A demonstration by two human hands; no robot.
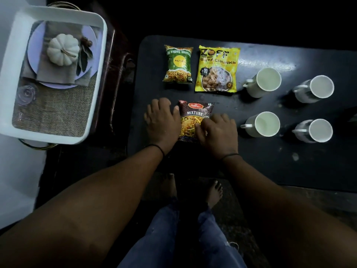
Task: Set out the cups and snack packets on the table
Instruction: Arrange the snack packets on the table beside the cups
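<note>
Mixture packet (195, 120) lies flat on the dark table (270, 163), near its front-left edge, long axis running away from the person, printed top edge pointing to the far side; text reads upright from the wearer's view. Glossy crinkled film, dark brown with yellow snack print. Left hand (161, 122) rests palm-down, fingers spread and flat, thumb touching the packet's left edge. Right hand (218, 130) lies on the packet's right side, fingers curled loosely over the film; neither hand lifts it. Beyond, two more packets lie flat side by side, long axes parallel to the first: green packet (178, 63) with its print upside down, yellow soya chunks packet (217, 69) upright-reading. Four white cups (267, 80) stand upright to the right in a two-by-two block, smooth cylinders, handles all pointing left. Off the table to the left, a white rounded-rectangle tray (96, 74) has a coarse burlap-textured base.
</note>
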